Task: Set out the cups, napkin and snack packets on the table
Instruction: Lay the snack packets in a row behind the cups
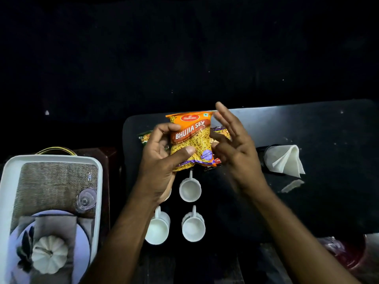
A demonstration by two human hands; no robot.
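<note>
dark table (307,130): left hand (162,158) grips bhujia packet (192,140), hiding others; right hand (233,144) spread.

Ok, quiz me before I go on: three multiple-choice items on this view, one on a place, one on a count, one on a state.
1. Where is the folded white napkin?
A. On the tray
B. On the black table, right of the hands
C. Inside a cup

2. How many white cups can be counted on the table, at least?
A. One
B. Three
C. Six

3. How is the orange Bhujia Sev packet held?
A. Left hand grips it, right hand open beside it
B. Lying flat, untouched
C. Right hand alone pinches it

Answers: 1 B, it sits at a dark holder on the table's right. 2 B, three cups show fully near the left forearm. 3 A, the left thumb presses the packet's front while the right fingers are spread.
</note>
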